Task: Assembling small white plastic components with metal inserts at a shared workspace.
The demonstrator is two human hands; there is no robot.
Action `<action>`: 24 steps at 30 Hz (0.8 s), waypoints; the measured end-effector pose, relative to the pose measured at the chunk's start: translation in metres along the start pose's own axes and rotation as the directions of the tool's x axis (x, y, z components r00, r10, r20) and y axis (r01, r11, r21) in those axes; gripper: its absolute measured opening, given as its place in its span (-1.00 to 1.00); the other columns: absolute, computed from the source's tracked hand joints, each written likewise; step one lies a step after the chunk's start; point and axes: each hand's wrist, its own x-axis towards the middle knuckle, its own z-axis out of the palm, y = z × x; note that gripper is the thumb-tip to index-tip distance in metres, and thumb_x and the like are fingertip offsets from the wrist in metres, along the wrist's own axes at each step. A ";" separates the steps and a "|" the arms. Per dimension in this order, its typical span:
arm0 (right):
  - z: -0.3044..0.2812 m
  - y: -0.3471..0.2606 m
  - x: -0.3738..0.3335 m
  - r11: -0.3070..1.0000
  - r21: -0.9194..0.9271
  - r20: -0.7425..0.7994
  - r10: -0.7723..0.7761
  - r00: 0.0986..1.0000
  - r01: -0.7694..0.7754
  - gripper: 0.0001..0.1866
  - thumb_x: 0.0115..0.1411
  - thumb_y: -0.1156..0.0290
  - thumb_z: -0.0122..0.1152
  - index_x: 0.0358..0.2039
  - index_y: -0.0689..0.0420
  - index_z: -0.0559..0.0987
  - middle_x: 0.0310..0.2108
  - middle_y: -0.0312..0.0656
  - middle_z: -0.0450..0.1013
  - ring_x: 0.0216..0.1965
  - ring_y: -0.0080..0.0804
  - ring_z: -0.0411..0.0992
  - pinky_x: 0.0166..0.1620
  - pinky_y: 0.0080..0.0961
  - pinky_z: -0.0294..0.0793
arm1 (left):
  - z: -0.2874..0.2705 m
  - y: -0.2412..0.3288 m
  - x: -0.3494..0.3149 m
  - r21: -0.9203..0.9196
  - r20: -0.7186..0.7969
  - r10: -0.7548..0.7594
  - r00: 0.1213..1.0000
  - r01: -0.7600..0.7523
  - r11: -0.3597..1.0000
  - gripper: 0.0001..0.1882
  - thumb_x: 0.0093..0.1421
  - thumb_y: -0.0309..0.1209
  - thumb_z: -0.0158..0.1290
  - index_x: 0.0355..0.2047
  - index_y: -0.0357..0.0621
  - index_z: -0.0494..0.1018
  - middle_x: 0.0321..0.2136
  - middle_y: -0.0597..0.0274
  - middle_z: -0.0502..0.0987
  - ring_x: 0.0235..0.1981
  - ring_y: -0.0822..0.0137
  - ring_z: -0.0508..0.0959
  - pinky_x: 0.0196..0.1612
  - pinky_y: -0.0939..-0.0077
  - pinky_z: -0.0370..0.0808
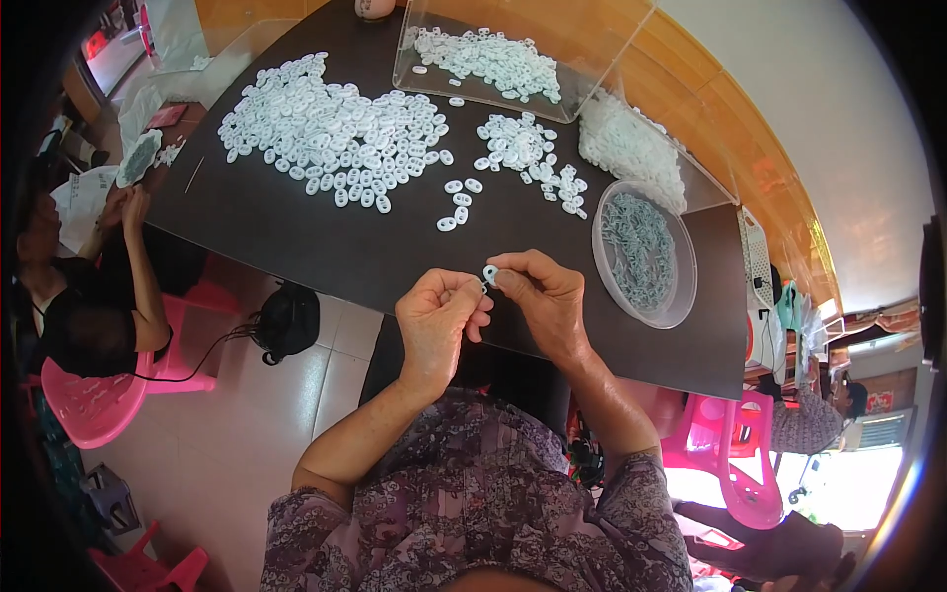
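My right hand (545, 301) pinches a small white oval plastic piece (490, 274) with holes between thumb and fingers, just beyond the table's near edge. Close against it, my left hand (432, 321) is closed in a pinch. A tiny part shows at its fingertips, too small to name. Ahead of my hands lie several loose white oval pieces (462, 199). Behind them spreads a big heap of the same pieces (335, 128), with a smaller heap (518, 143) to its right. At the right, a round clear tub (683, 308) holds a tangle of small grey-green parts (631, 242).
A clear bin (483, 97) with more white pieces lies at the back of the dark table (296, 232). Beside it stands another clear container of white parts (631, 148). A thin stick (194, 175) lies at left. Another person's hands (128, 209) work there, near pink chairs (99, 395).
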 end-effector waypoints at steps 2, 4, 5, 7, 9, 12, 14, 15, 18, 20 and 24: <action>0.001 0.000 0.000 1.000 -0.013 0.010 -0.027 1.000 0.028 -0.87 0.08 0.61 0.17 -0.32 0.26 0.58 -0.48 -0.28 0.46 -0.41 -0.64 0.39 -0.32 -0.68 0.37 | 0.000 0.000 0.000 -0.006 0.003 -0.003 1.000 0.003 1.000 -0.92 0.18 -0.54 0.01 -0.43 -0.33 0.41 -0.56 0.16 0.51 -0.64 0.54 0.46 -0.66 0.75 0.35; 0.003 0.001 -0.001 0.999 -0.025 0.005 -0.047 0.999 0.047 -0.87 0.08 0.62 0.16 -0.32 0.25 0.58 -0.49 -0.27 0.45 -0.41 -0.62 0.39 -0.33 -0.67 0.36 | -0.001 -0.001 0.000 -0.001 0.018 0.002 1.000 -0.002 1.000 -0.91 0.19 -0.53 0.01 -0.40 -0.34 0.42 -0.54 0.16 0.52 -0.63 0.54 0.46 -0.65 0.75 0.36; 0.004 0.001 -0.001 0.997 -0.037 0.000 -0.067 0.998 0.067 -0.87 0.08 0.63 0.16 -0.32 0.25 0.58 -0.49 -0.26 0.44 -0.42 -0.59 0.39 -0.34 -0.66 0.36 | -0.001 -0.002 0.000 -0.002 0.018 0.002 1.000 -0.002 1.000 -0.91 0.19 -0.53 0.01 -0.40 -0.34 0.42 -0.54 0.16 0.52 -0.63 0.54 0.46 -0.65 0.75 0.36; 0.004 0.001 -0.001 0.993 -0.060 0.002 -0.101 0.995 0.101 -0.87 0.08 0.63 0.15 -0.32 0.24 0.58 -0.48 -0.25 0.43 -0.42 -0.57 0.39 -0.34 -0.65 0.36 | -0.002 -0.003 0.000 -0.015 0.068 0.023 0.997 -0.022 1.000 -0.90 0.21 -0.52 0.01 -0.36 -0.34 0.42 -0.52 0.16 0.52 -0.60 0.54 0.47 -0.62 0.75 0.37; 0.004 0.000 -0.001 0.987 -0.082 0.004 -0.135 0.991 0.135 -0.86 0.08 0.64 0.14 -0.32 0.24 0.58 -0.48 -0.25 0.42 -0.42 -0.55 0.39 -0.34 -0.64 0.36 | -0.003 -0.002 0.000 -0.010 0.080 0.025 0.996 -0.024 1.000 -0.90 0.22 -0.52 0.00 -0.32 -0.35 0.42 -0.51 0.16 0.52 -0.59 0.54 0.47 -0.61 0.75 0.38; 0.004 -0.004 -0.001 0.979 -0.099 0.009 -0.177 0.984 0.177 -0.85 0.08 0.65 0.13 -0.31 0.24 0.57 -0.48 -0.24 0.42 -0.42 -0.53 0.39 -0.34 -0.63 0.37 | -0.004 -0.001 0.000 -0.001 0.106 0.032 0.994 -0.032 0.999 -0.86 0.23 -0.53 -0.02 -0.24 -0.36 0.42 -0.48 0.17 0.53 -0.56 0.54 0.48 -0.57 0.76 0.39; 0.004 -0.004 -0.001 0.987 -0.080 0.018 -0.141 0.990 0.142 -0.87 0.08 0.66 0.12 -0.33 0.25 0.56 -0.48 -0.24 0.42 -0.42 -0.55 0.39 -0.33 -0.62 0.39 | -0.005 -0.001 0.000 0.005 0.120 0.036 0.992 -0.037 0.999 -0.83 0.23 -0.53 -0.03 -0.19 -0.37 0.41 -0.46 0.17 0.53 -0.54 0.54 0.48 -0.55 0.77 0.39; 0.004 -0.007 -0.002 0.987 -0.080 0.014 -0.141 0.990 0.142 -0.87 0.08 0.66 0.12 -0.33 0.25 0.56 -0.48 -0.24 0.42 -0.42 -0.55 0.39 -0.33 -0.62 0.39 | -0.006 -0.002 0.001 -0.003 0.148 0.046 0.988 -0.046 0.999 -0.80 0.23 -0.54 -0.04 -0.15 -0.37 0.40 -0.45 0.18 0.52 -0.53 0.55 0.48 -0.53 0.77 0.39; 0.005 -0.013 -0.003 0.990 0.113 0.011 0.082 0.997 -0.083 -0.90 0.08 0.66 0.12 -0.36 0.26 0.55 -0.47 -0.24 0.42 -0.41 -0.57 0.39 -0.33 -0.61 0.39 | -0.009 -0.003 0.001 0.008 0.193 0.058 0.979 -0.061 0.998 -0.75 0.23 -0.54 -0.04 -0.09 -0.35 0.37 -0.44 0.20 0.52 -0.51 0.56 0.48 -0.50 0.77 0.40; 0.004 -0.010 -0.003 0.998 0.064 0.027 0.003 1.000 -0.005 -0.91 0.08 0.66 0.13 -0.38 0.25 0.54 -0.47 -0.24 0.43 -0.41 -0.58 0.39 -0.33 -0.61 0.40 | -0.010 -0.002 0.002 0.026 0.212 0.060 0.976 -0.067 0.997 -0.74 0.23 -0.55 -0.04 -0.07 -0.34 0.37 -0.43 0.20 0.52 -0.50 0.56 0.47 -0.49 0.77 0.40; 0.000 -0.003 -0.002 0.993 -0.059 0.029 -0.099 0.995 0.100 -0.90 0.08 0.66 0.14 -0.36 0.25 0.56 -0.46 -0.31 0.47 -0.38 -0.65 0.40 -0.29 -0.67 0.40 | -0.011 -0.002 0.002 0.083 0.231 0.041 0.972 -0.061 0.995 -0.73 0.23 -0.55 -0.03 -0.06 -0.33 0.36 -0.44 0.20 0.52 -0.50 0.56 0.47 -0.48 0.76 0.40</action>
